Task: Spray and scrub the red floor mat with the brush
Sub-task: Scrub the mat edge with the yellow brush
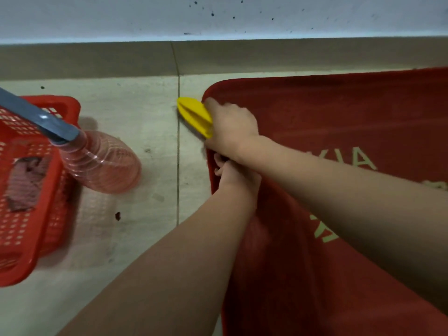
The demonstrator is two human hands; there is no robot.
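The red floor mat [327, 122] with pale lettering covers the right side of the floor. My right hand [230, 129] grips a yellow brush [194, 115] at the mat's far left corner, and the brush's tip sticks out over the tile. Just below it, my left hand [235, 175] pinches the mat's left edge, partly hidden under my right wrist. A clear pink spray bottle [101, 163] with a grey head stands on the tile to the left, apart from both hands.
A red plastic basket [26, 238] with a pink cloth [26, 185] inside sits at the far left, touching the bottle. A beige skirting [218, 59] and white wall [218, 18] run along the back. Pale floor tiles [145, 112] lie between basket and mat.
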